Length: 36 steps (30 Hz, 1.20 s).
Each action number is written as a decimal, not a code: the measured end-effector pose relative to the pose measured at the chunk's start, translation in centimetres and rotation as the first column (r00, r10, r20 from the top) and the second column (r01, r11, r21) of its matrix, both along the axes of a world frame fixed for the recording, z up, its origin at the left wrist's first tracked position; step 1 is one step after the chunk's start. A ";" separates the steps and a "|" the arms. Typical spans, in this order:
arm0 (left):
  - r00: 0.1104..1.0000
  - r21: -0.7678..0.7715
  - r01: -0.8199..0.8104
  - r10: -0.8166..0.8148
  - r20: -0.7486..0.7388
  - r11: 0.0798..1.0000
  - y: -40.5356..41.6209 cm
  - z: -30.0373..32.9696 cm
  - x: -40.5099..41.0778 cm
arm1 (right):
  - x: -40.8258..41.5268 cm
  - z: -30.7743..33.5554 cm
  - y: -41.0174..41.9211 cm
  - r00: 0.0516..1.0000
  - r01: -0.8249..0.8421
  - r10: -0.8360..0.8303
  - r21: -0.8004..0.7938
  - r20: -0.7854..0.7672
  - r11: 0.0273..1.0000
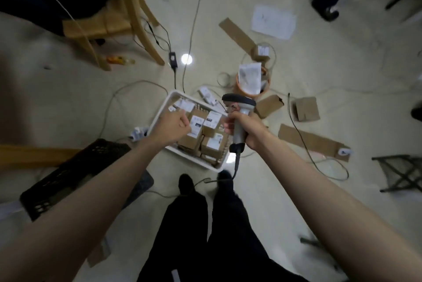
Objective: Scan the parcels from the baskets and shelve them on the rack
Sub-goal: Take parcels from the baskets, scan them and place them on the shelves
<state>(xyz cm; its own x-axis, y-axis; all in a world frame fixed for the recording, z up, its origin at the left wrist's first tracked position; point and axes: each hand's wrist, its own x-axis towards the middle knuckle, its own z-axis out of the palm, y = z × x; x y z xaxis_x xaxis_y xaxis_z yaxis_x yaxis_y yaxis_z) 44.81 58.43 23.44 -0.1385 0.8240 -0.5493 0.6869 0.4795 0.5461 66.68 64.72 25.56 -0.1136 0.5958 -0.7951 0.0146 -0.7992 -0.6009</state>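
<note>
A makeshift parcel-sorting room: pale floor (296,190) strewn with cables (194,7), cardboard scraps (237,32) and a basket of parcels (159,117).

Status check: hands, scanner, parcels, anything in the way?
Right hand grips scanner. Left hand curled, empty, over parcels in white basket. Cables across floor.

Basket (159,117): white, rectangular, shallow, sitting on the floor and turned at an angle; the landmark for the rest.
Parcels (206,137): small brown cardboard boxes with white printed labels, packed close together inside the basket, most label-up, some tilted.
Scanner (239,119): grey handheld barcode scanner with a dark head, held upright above the basket's right end, its head toward the basket's far side; a dark cable hangs from its base past the basket's near edge.
</note>
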 end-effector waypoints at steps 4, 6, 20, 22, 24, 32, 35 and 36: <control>0.994 -0.139 -0.073 0.083 0.071 0.988 0.8 -5.7 1.4 | 1.5 -5.3 1.4 1.000 0.030 -0.029 -0.087 0.007 0.996; 0.988 -0.196 -0.113 0.130 0.078 0.974 1.1 -8.8 2.1 | 1.8 -8.8 2.5 1.000 0.024 -0.022 -0.128 0.011 0.992; 0.898 -0.299 -0.368 0.420 0.129 0.880 6.1 -35.0 6.4 | 3.1 -37.4 8.8 1.000 0.011 -0.009 -0.374 0.006 0.927; 0.883 -0.303 -0.404 0.455 0.119 0.863 7.0 -38.6 6.3 | 2.6 -40.8 9.0 0.999 0.024 -0.031 -0.367 -0.013 0.930; 0.877 -0.307 -0.424 0.471 0.095 0.852 7.8 -41.7 6.1 | 2.3 -43.5 9.0 0.997 0.036 -0.056 -0.356 -0.045 0.934; 0.792 -0.358 -0.472 0.566 0.229 0.806 11.5 -47.1 6.9 | 0.5 -48.0 9.5 0.990 0.047 -0.089 -0.349 -0.107 0.936; 0.762 -0.391 -0.478 0.593 0.262 0.787 11.5 -46.8 7.4 | 0.1 -47.4 9.7 0.991 0.028 -0.070 -0.347 -0.109 0.937; 0.760 -0.396 -0.482 0.597 0.256 0.782 11.3 -46.5 7.6 | 0.2 -46.7 9.7 0.993 0.015 -0.055 -0.343 -0.107 0.939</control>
